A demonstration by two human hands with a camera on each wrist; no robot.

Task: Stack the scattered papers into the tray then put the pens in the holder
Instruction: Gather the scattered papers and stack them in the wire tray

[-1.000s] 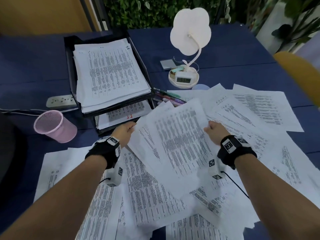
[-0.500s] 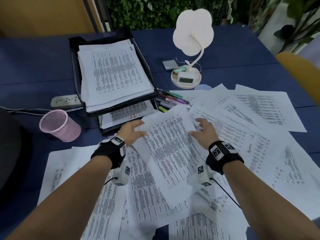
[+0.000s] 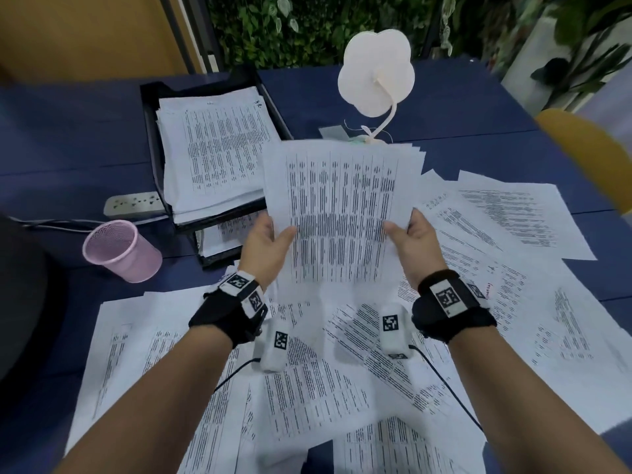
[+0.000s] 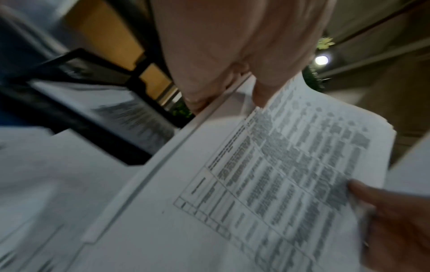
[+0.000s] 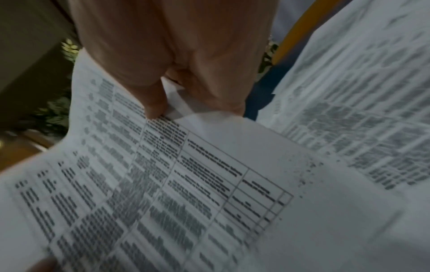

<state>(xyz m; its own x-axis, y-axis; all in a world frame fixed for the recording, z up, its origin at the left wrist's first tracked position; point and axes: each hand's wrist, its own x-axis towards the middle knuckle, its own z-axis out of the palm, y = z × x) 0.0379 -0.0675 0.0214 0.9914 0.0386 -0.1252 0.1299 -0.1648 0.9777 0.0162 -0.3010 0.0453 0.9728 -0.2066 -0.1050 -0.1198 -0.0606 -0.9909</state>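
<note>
I hold a sheaf of printed papers [image 3: 342, 200] lifted off the table, tilted up toward me. My left hand [image 3: 270, 244] grips its left edge, thumb on the front. My right hand [image 3: 407, 239] grips the right edge the same way. In the left wrist view the left hand [image 4: 223, 88] pinches the paper stack [image 4: 267, 184]. The right hand [image 5: 177, 95] pinches the sheets [image 5: 163, 184] in the right wrist view. The black tray [image 3: 150, 131], far left of the sheaf, holds a thick paper pile [image 3: 219, 148]. Many loose papers [image 3: 478, 275] cover the table. A pink mesh holder [image 3: 119, 251] stands at left. The pens are hidden behind the sheaf.
A white flower-shaped lamp [image 3: 376, 73] stands behind the sheaf. A grey power strip [image 3: 133, 203] with its cable lies left of the tray. A yellow chair back [image 3: 588, 152] sits at the right. The blue table [image 3: 68, 131] shows bare at far left.
Both hands gathered the sheets together and lifted them off the table. The sheaf now stands tilted up, squared between the hands, and covers the pens and the lamp's base.
</note>
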